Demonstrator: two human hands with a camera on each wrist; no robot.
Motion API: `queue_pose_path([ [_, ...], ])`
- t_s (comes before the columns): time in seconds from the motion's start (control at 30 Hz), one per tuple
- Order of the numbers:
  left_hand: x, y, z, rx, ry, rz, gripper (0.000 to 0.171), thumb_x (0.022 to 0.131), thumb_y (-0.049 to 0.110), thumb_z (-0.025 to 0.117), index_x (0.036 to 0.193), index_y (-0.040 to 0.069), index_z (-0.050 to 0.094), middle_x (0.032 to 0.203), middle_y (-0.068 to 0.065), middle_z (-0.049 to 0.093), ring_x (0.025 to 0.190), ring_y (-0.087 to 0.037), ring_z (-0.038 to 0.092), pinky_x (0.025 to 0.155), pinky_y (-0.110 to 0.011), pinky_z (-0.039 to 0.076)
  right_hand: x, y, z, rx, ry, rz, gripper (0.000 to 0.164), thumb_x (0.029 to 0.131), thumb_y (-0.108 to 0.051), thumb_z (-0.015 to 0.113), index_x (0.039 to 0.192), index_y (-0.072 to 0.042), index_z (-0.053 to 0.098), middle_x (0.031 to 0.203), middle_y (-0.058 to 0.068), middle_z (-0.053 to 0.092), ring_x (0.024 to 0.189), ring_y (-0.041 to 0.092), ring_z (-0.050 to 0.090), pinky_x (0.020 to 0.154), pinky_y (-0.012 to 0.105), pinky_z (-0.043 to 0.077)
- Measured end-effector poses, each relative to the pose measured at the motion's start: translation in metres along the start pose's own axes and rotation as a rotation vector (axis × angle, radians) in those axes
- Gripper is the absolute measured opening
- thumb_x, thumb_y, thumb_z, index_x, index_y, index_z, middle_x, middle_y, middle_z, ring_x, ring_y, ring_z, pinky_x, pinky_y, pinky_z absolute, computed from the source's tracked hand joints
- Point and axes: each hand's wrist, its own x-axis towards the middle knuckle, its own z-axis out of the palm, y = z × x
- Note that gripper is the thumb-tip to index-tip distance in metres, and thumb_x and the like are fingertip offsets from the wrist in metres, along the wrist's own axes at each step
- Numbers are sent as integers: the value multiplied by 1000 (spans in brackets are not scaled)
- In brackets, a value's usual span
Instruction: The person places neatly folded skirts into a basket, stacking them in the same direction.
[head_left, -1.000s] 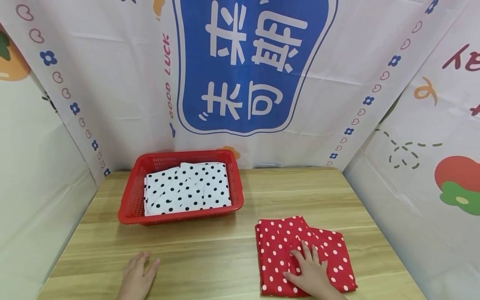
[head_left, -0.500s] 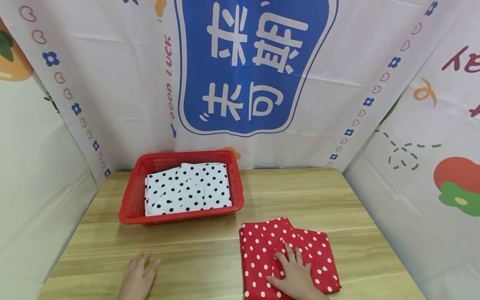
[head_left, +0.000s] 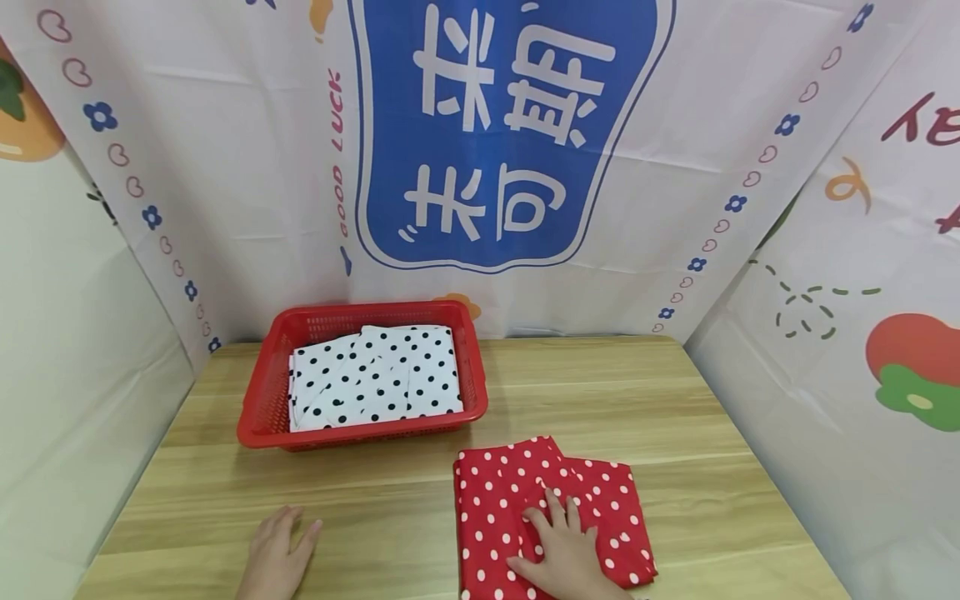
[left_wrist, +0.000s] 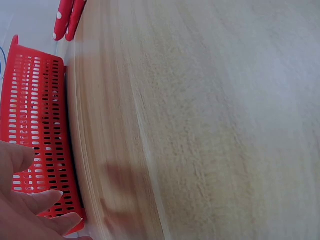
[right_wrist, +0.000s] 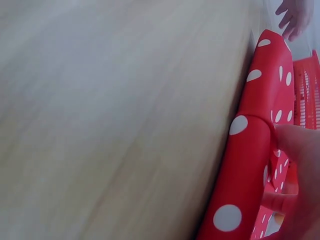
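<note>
A folded red cloth with white dots (head_left: 525,508) lies on the wooden table (head_left: 600,392) at the front, right of centre. My right hand (head_left: 566,554) presses flat on it with fingers spread. In the right wrist view the red dotted cloth (right_wrist: 250,165) fills the right side under my fingers (right_wrist: 295,145). My left hand (head_left: 277,554) rests flat on the table at the front left, holding nothing. A red plastic basket (head_left: 262,400) at the back left holds a folded white cloth with black dots (head_left: 375,379).
Printed fabric walls close in the table on the left, back and right. The basket's slotted wall (left_wrist: 35,125) shows just beyond my left fingers (left_wrist: 30,200) in the left wrist view. Bare wood lies between the basket and the red cloth.
My right hand has slid the red dotted cloth leftward across the table, toward the centre. The left hand and the basket have stayed where they were.
</note>
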Motion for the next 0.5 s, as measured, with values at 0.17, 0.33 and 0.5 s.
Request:
queue_pose_path([
  [0.17,0,0,0,-14,-4,-7,59,103,28,44,132,-22,36,139,-47,25,130,-59,19,108,-67,15,1,-11,3,-9,-13,-19,77,67,-62,76,127,-17,57,144,22,36,129,54,29,85,86,25],
  [0.33,-1,1,-1,-17,0,-9,57,102,26,44,132,-22,36,139,-46,25,130,-59,19,109,-66,15,2,-20,8,-28,-29,-59,79,69,-67,71,129,-17,57,143,20,37,127,52,31,86,85,26],
  [0.5,-1,0,0,-5,24,13,55,102,24,46,130,-23,38,137,-46,28,129,-59,21,108,-66,16,5,-30,15,-26,-33,-83,74,73,-66,69,128,-18,58,143,19,38,127,50,32,87,83,26],
])
